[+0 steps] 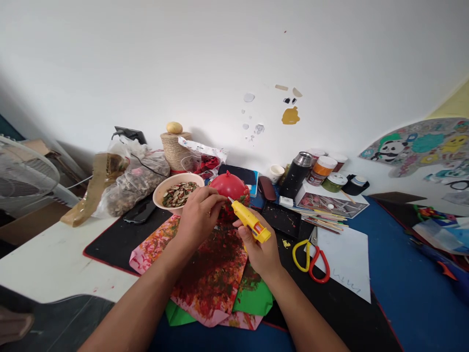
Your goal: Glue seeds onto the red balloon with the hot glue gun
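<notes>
My right hand (262,254) grips a yellow hot glue gun (251,222), its nozzle pointing up and left. My left hand (201,212) is closed in a pinch right beside the nozzle tip; whatever lies between its fingertips is too small to make out. Just behind both hands sits a red balloon (227,186), knot upward, with small reddish pieces around its lower side. Beyond the left hand stands a pale pink bowl (157,195) of flat brown and green pieces (179,193). Paint-stained pink and green sheets (216,274) lie under the hands.
Scissors (311,261) with yellow and red handles rest on white paper (348,259) at right. Behind them are a black tray (281,220), a dark thermos (296,176) and paint jars (324,166). Plastic bags (135,181) and a twine spool (176,150) stand at back left.
</notes>
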A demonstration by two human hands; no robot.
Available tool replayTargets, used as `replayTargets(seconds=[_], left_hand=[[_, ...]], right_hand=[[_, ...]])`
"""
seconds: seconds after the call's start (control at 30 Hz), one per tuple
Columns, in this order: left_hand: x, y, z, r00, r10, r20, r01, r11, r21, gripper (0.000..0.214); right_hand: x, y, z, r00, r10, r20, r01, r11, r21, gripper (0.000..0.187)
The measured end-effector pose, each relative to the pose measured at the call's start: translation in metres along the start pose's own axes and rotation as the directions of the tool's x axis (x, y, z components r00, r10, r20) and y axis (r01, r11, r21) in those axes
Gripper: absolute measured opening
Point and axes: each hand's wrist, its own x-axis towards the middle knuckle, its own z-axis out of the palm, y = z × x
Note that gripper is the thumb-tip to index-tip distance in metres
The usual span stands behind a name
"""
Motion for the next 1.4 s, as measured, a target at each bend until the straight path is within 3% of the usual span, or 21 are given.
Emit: replayTargets(seconds=[0.47,0.7,1.1,1.23,1.3,1.4], left_hand=[[-0.003,-0.001,-0.002,1.0,-0.03,-0.004,0.031,0.999,0.043,0.017],[-0.005,-0.002,-0.005,1.0,-0.024,-0.013,0.024,1.0,0.017,0.019],[-0.006,0.001,-0.008,0.981,-0.19,-0.046,0.18,0.97,-0.164,0.015],[-0.006,-0.002,-0.008,0.911,-0.387,-0.142,0.322,0.883,-0.342,0.011],[-0.004,-0.009,-0.01,0.836,-0.499,-0.23,0.355,0.81,-0.467,0.017],[0.001,-0.027,-0.019,0.678,-0.637,-0.367,0.33,0.71,-0.622,0.029]], right_hand=[[-0.001,-0.002,-0.002,0.999,-0.038,0.038,0.04,0.998,-0.04,0.033],[-0.008,-0.011,-0.009,0.994,-0.111,-0.02,0.109,0.992,-0.068,0.036],[-0.011,-0.002,-0.016,0.993,-0.091,-0.075,0.091,0.996,-0.014,0.027],[-0.011,-0.001,-0.018,0.991,-0.105,-0.087,0.102,0.994,-0.034,0.029],[-0.011,-0.001,-0.019,0.989,-0.105,-0.106,0.101,0.994,-0.042,0.03],[-0.011,0.0,-0.02,0.984,-0.085,-0.158,0.079,0.996,-0.045,0.031]])
